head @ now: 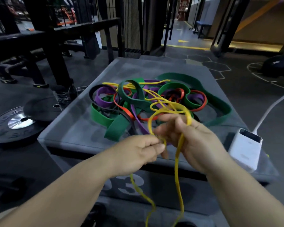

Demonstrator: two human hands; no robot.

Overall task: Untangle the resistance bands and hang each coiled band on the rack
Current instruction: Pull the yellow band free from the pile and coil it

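Grey padded box [69, 131] bears a tangled heap of green, purple, red, black and yellow rubber bands [133, 99] centrally; white rectangular power bank [244, 149] lies at its right edge.

The tangle of bands [138, 102] hogs the middle of the grey box top [69, 128], but there's a bare strip of pad down its left side and another along the far edge, so reaching in there looks easy. The near right corner is blocked by a white power bank [243, 149], and its cable [269, 110] trails off to the right. The left hand [134, 153] and right hand [197, 145] crowd the near edge gripping the yellow band [176, 169], with 2 strands dangling in front. Weight plates [20, 125] lie on the floor just beside the box's left side, with a black frame [52, 51] behind them.
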